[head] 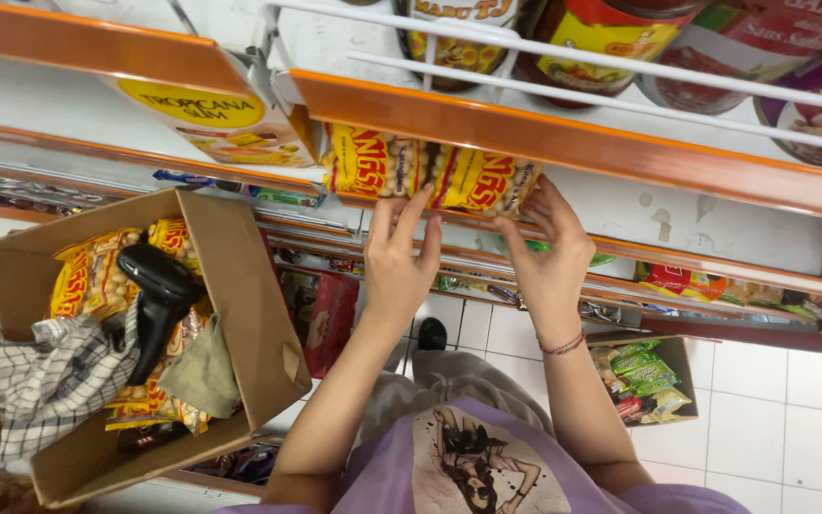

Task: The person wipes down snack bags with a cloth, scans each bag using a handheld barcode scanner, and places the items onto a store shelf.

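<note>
Below the orange shelf edge [563, 143], the left hand [400, 262] and right hand [549, 252], fingers spread apart, pressed against yellow snack packets [430, 176], gripping none.

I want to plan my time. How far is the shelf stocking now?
Done: two yellow snack packets already stand on the orange-edged shelf. In hand: the left hand and right hand touch these packets, fingers spread. Left: the cardboard box beside holds more yellow packets, under a black scanner and a checked cloth.
</note>
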